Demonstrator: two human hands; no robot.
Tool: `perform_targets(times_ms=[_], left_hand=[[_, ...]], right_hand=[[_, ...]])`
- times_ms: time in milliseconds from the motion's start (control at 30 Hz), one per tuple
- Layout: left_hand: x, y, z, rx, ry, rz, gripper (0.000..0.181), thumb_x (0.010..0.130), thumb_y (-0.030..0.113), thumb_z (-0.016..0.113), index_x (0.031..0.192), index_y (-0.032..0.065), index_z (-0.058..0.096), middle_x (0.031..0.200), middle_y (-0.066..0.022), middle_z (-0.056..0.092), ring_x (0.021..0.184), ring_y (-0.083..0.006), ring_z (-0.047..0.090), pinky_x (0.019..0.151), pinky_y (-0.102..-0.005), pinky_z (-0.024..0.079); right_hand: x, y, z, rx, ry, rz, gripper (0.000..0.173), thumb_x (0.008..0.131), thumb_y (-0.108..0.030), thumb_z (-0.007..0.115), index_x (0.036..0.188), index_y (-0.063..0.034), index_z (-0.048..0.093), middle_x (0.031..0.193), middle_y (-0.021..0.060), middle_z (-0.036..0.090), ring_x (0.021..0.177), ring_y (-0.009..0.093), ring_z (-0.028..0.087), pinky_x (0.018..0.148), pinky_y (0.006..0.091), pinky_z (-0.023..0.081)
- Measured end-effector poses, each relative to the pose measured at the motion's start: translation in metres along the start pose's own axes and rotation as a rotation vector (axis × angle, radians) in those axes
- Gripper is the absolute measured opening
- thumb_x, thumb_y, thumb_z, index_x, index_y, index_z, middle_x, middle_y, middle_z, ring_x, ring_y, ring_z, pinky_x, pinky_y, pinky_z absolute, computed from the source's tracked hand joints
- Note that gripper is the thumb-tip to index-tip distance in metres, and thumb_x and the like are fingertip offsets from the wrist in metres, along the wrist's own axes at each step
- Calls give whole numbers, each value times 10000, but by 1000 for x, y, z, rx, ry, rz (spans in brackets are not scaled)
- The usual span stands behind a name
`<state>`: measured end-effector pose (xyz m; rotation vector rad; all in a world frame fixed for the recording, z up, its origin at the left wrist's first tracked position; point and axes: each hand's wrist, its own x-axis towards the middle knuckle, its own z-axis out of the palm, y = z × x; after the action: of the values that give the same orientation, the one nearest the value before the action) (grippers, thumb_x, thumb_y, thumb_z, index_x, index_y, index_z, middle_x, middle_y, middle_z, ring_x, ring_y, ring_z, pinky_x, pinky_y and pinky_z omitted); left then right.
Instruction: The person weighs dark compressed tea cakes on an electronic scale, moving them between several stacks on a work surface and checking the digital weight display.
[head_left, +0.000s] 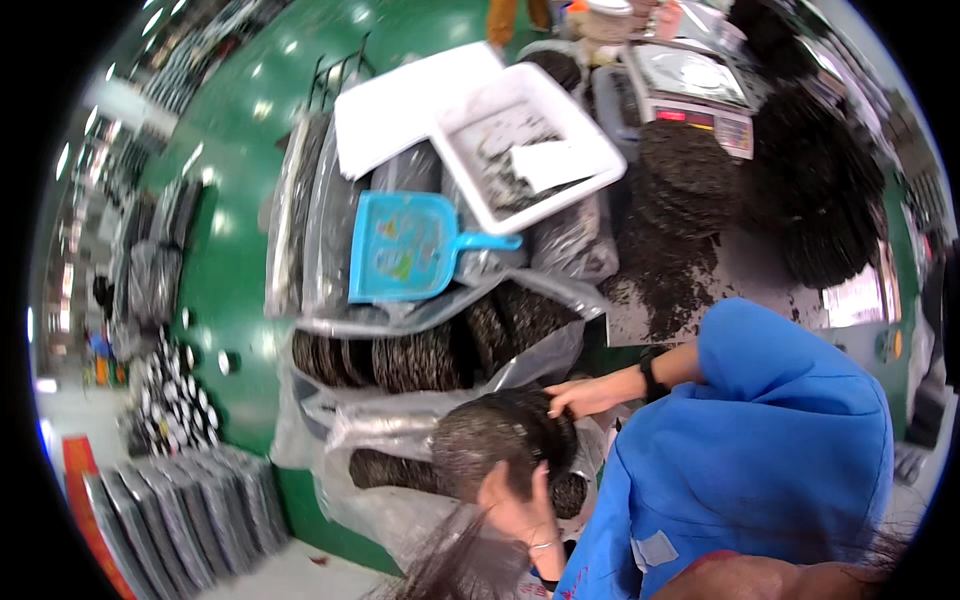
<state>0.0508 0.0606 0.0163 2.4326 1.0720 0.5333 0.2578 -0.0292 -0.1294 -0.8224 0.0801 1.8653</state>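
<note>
A thick stack of dark, round dried sheets, seaweed-like (487, 442), lies on its side over an unfolded clear plastic bag (367, 502). My right hand (589, 395), with a black wristband, grips the stack's upper rim. My left hand (517, 502) is blurred, thumb and fingers apart, at the stack's lower edge; whether it bears on the sheets is unclear. Beneath and beside the stack lie more dark sheets (394, 471). Just above, a row of similar stacks (416, 360) stands on edge in another clear bag.
A blue dustpan (405, 244) and a white tray (607, 176) with dark crumbs and a white card rest on wrapped bundles. To the right are a scale (697, 124), sheet piles (686, 176) and a crumb-strewn table (750, 292). Grey wrapped bundles (180, 510) stand at lower left.
</note>
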Motion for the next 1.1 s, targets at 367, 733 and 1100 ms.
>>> perform_targets(times_ms=[367, 733, 1100], left_hand=[[-22, 231, 185, -229, -532, 837, 460, 863, 221, 700, 1255, 1, 601, 1157, -145, 639, 964, -313, 671, 815, -388, 568], [-68, 471, 325, -409, -521, 1052, 372, 872, 164, 645, 1222, 36, 624, 1152, -119, 606, 1061, -320, 586, 890, -425, 493], [8, 505, 359, -600, -206, 492, 244, 1010, 72, 550, 1241, 16, 607, 1121, -184, 685, 1014, -310, 672, 911, -372, 511]], right_hand=[[-315, 101, -233, 313, 601, -412, 512, 807, -146, 712, 1285, -148, 528, 1234, 60, 589, 1239, 265, 483, 1032, 539, 386], [-452, 111, -403, 483, 526, -1056, 489, 934, -219, 591, 1401, -92, 522, 1360, 81, 600, 1192, 246, 590, 1054, 439, 447], [-432, -1, -387, -489, 1734, -842, 695, 987, -457, 591, 1469, 20, 436, 1442, 181, 465, 1386, 365, 392, 1141, 427, 345]])
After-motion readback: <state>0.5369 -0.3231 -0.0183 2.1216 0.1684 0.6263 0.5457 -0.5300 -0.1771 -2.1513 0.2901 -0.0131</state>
